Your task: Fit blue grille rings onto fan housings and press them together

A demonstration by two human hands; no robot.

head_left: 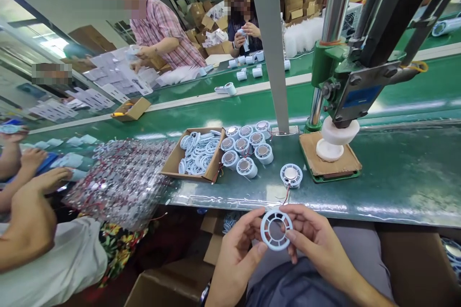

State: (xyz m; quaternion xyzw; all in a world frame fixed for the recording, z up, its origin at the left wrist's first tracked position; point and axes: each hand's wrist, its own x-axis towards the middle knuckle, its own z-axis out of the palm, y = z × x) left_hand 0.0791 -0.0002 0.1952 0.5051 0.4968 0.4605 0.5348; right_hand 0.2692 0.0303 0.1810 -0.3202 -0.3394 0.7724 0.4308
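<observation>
Both hands [277,249] pinch a white ring [276,229] (upright)

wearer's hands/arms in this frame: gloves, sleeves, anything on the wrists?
Both hands are bare: no gloves, no rings visible. The left hand has a dark band, probably a watch or strap, at the wrist near the bottom edge. The right hand runs into a bare forearm, with no sleeve in view. No markings on either.
</observation>
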